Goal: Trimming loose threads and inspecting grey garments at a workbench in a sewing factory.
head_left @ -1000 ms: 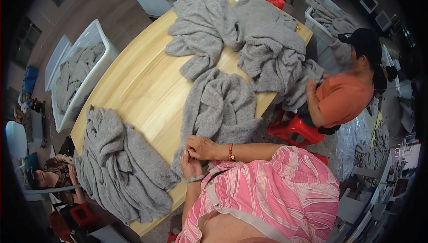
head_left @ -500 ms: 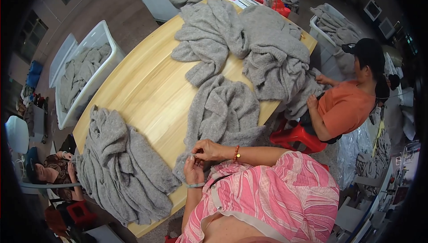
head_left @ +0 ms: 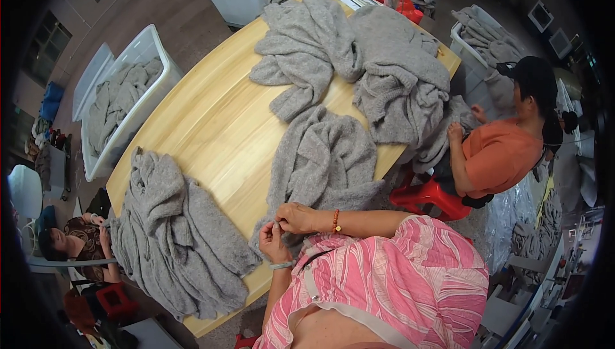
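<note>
A grey knit garment (head_left: 323, 157) lies bunched at the table's near right edge, its lower end reaching toward my lap. Over that end, my left hand (head_left: 273, 244) is closed with fingers and thumb pinched upward, apparently on a bit of the knit. My right hand (head_left: 296, 218) comes in from the right, also closed, and its fingertips meet those of the left. Whatever sits between the right fingertips is too small to make out. Left of my hands, another heap of grey knit (head_left: 186, 240) covers the table's near left corner.
More grey knits (head_left: 400, 93) are piled on the wooden table (head_left: 205, 131). At right, a co-worker in orange (head_left: 503, 157) sits on a red stool (head_left: 429, 198); others work at left and at the far end. White bins (head_left: 170, 86) of knits stand around.
My hands stay pinched together, with the right fingers curled in a little more. The co-worker at right has raised both hands, and the far person's knit has been drawn back off the bin.
</note>
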{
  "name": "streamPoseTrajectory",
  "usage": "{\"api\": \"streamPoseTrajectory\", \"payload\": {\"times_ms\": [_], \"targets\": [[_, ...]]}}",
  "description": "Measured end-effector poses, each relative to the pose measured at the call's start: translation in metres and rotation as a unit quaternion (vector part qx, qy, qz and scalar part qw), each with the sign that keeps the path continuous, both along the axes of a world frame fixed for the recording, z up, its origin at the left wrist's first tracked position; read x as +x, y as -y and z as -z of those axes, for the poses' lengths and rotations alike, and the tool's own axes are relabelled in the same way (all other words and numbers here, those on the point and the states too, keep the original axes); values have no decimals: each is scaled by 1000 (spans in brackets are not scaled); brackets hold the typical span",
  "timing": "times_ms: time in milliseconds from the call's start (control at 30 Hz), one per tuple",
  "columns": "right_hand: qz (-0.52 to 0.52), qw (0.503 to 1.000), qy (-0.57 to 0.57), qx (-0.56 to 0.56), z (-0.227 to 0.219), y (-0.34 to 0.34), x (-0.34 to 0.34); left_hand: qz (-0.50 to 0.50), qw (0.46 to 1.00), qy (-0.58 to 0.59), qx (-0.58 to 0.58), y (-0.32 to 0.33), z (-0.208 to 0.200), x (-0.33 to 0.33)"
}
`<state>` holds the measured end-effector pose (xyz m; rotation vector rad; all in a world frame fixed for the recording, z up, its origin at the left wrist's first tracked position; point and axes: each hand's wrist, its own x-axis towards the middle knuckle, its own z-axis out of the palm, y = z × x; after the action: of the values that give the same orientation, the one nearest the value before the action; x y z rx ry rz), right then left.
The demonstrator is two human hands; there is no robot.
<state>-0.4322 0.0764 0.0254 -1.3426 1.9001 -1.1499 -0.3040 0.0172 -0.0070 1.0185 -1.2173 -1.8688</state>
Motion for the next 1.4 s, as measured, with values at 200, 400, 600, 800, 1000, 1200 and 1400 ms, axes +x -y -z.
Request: {"api": "streamPoseTrajectory", "payload": {"times_ms": [200,400,600,800,1000,1200,1400], "targets": [[-12,999,-27,-21,14,-4,0,37,998,44,-38,1,-5,-2],[14,1000,-7,-27,16,-5,1,57,996,60,-38,0,4,-3],[45,999,0,-12,19,-4,-4,76,987,80,-120,-1,6,-3],[41,999,27,-11,22,-4,-8,85,987,88,-105,1,7,-2],[45,998,28,-24,22,-5,-4,36,996,66,-37,0,6,-9],[57,998,19,-33,24,-6,2,-10,999,49,-8,-3,9,-4],[67,997,17,-38,17,-10,10,-6,998,52,29,-5,15,5]]}}
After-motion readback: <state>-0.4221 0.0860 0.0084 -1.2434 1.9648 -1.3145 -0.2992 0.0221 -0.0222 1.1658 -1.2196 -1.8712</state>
